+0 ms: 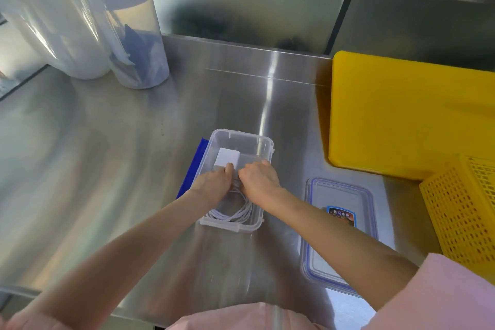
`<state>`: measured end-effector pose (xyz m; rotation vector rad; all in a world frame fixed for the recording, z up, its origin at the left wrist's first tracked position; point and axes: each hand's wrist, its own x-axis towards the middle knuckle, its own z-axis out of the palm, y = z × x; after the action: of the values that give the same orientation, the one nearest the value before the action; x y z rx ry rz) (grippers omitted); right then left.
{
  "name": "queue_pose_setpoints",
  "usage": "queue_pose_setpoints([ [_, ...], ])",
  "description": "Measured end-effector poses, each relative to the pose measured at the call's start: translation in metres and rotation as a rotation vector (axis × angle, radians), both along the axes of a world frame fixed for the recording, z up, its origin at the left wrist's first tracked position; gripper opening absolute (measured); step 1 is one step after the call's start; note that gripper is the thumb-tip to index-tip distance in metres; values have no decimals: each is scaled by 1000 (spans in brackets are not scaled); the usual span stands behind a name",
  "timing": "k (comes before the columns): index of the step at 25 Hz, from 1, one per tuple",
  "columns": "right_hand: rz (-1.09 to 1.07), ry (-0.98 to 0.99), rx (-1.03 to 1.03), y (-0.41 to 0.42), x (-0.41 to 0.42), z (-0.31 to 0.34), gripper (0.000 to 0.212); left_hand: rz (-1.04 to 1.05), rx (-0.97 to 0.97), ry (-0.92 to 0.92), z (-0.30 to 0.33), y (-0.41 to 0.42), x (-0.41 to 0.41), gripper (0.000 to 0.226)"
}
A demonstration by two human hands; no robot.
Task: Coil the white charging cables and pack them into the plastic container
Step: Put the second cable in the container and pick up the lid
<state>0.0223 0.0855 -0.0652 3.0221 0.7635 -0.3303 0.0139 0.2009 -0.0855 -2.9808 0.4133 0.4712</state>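
Observation:
A clear plastic container [242, 136] stands on the steel counter in front of me. Inside its near end lies a coiled white charging cable [235, 213], and a white rectangular charger block [227, 159] lies at its far end. My left hand [214, 182] and my right hand [258, 178] are both inside the container, knuckles up, fingers curled down onto the cable between coil and block. The fingertips and the part of the cable under them are hidden.
The container's clear lid [338, 233] with a blue seal and a label lies to the right. A blue flat piece [191, 169] sits against the container's left side. A yellow board [401, 112] and yellow basket [466, 211] are at the right, and clear jars [117, 27] at the back left.

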Motion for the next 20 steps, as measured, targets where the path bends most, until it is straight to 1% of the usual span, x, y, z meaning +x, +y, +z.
queue_pose_setpoints([
  [2,-3,-30,-33,1,2,-2,20,-7,-40,12,-2,1,1,31],
  [5,1,-35,-64,-2,4,-2,20,-101,-17,42,-4,5,0,40],
  [8,20,-1,-85,-4,3,-1,20,-123,6,30,-2,6,-6,47],
  [12,101,56,-144,-11,-1,1,22,-131,27,29,-2,2,-9,59],
  [15,103,50,-28,-18,-2,4,27,-87,-80,53,2,2,-9,57],
  [18,76,33,168,-29,-4,6,36,-11,-216,97,6,4,-9,45],
  [20,47,15,263,-41,-9,7,45,-7,-255,89,11,5,-9,39],
])
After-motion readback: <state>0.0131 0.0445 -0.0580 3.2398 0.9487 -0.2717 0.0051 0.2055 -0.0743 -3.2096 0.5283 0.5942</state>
